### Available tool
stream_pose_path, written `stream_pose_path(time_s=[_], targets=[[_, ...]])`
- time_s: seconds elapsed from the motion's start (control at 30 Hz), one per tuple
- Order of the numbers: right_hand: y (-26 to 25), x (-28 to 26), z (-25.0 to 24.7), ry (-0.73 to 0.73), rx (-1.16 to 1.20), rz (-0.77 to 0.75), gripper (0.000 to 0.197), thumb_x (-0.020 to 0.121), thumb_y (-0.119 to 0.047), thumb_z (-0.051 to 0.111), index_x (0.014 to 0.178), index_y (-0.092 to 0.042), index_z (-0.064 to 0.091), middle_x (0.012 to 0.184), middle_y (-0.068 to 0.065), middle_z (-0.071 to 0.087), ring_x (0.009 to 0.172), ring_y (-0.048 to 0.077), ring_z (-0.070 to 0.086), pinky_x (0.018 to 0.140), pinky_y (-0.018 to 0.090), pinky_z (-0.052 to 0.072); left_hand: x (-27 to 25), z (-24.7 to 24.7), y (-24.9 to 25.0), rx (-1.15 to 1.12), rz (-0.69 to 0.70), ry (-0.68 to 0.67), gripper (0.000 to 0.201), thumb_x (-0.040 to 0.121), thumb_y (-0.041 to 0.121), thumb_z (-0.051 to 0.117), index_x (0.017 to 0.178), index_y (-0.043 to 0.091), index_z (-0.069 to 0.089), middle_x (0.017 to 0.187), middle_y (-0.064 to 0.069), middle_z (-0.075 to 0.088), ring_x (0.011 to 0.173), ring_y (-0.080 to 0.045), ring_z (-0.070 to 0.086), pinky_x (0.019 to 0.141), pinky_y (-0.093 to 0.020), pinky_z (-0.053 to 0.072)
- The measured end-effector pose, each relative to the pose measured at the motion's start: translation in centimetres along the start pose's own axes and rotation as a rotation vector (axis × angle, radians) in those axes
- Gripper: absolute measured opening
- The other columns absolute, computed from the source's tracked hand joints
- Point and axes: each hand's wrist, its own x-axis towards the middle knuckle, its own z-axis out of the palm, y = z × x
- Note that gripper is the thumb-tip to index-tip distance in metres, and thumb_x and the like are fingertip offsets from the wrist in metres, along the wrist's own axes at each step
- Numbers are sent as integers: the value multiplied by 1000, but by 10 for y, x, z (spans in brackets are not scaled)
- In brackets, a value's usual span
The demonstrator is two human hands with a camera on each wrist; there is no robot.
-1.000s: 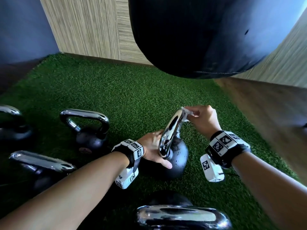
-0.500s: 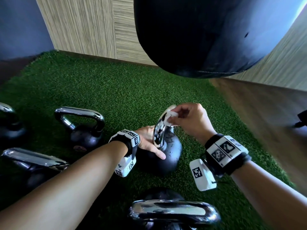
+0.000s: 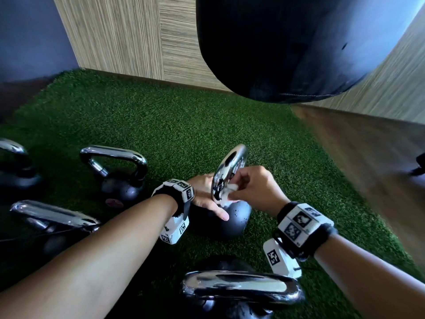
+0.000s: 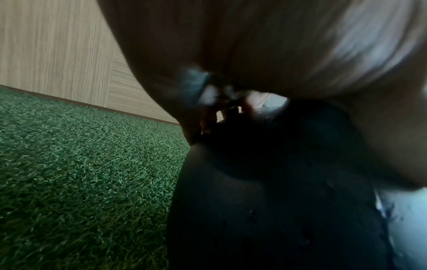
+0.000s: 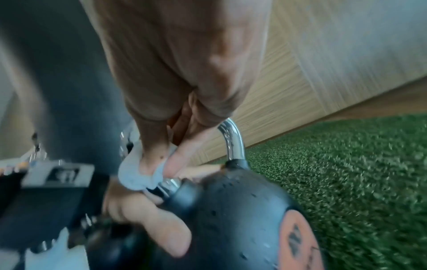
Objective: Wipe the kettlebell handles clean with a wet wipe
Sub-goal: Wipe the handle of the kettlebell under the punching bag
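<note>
A black kettlebell (image 3: 232,217) with a chrome handle (image 3: 230,166) stands on the green turf at the centre of the head view. My right hand (image 3: 239,192) pinches a crumpled white wet wipe (image 3: 226,193) against the near leg of the handle, low down by the ball. The right wrist view shows the wipe (image 5: 136,173) wrapped on the chrome just above the ball (image 5: 231,210). My left hand (image 3: 207,199) cups the ball from the left, thumb (image 3: 220,214) on the near side and fingers behind the handle. In the left wrist view the ball (image 4: 265,210) fills the frame under the palm.
Several other chrome-handled kettlebells stand around: one to the left (image 3: 119,171), two at the far left (image 3: 53,217) (image 3: 13,162), one close in front of me (image 3: 241,288). A black punching bag (image 3: 276,42) hangs overhead. Wood floor (image 3: 368,157) borders the turf (image 3: 161,125) on the right.
My right hand has slid the wipe from the top of the handle down its near leg to just above the ball. The left hand has stayed on the ball.
</note>
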Motion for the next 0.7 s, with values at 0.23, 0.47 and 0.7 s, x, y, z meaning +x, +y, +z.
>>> stream_pose_path(time_s=[0.23,0.47,0.7], targets=[[16,-1,10,-56,-100,14,32,65,4,88,87,-16,75,72,-14,68,57,-11,61,57,8,48,-5,4,-2,43,103,21,77,65,77,75,126,32,61,132,8,61,120,-17,55,113,-31,41],[23,14,11,-267,-76,79,34,84,4,73,68,-27,74,69,-11,72,61,-3,62,64,23,53,-14,18,-4,12,192,156,94,63,59,91,142,28,53,138,7,58,115,-7,54,100,-16,40],[25,8,4,-375,227,50,27,88,15,62,88,-9,75,92,5,78,84,16,75,80,27,60,-16,16,2,59,167,120,52,68,56,89,108,35,63,115,11,53,109,-7,51,101,-22,41]])
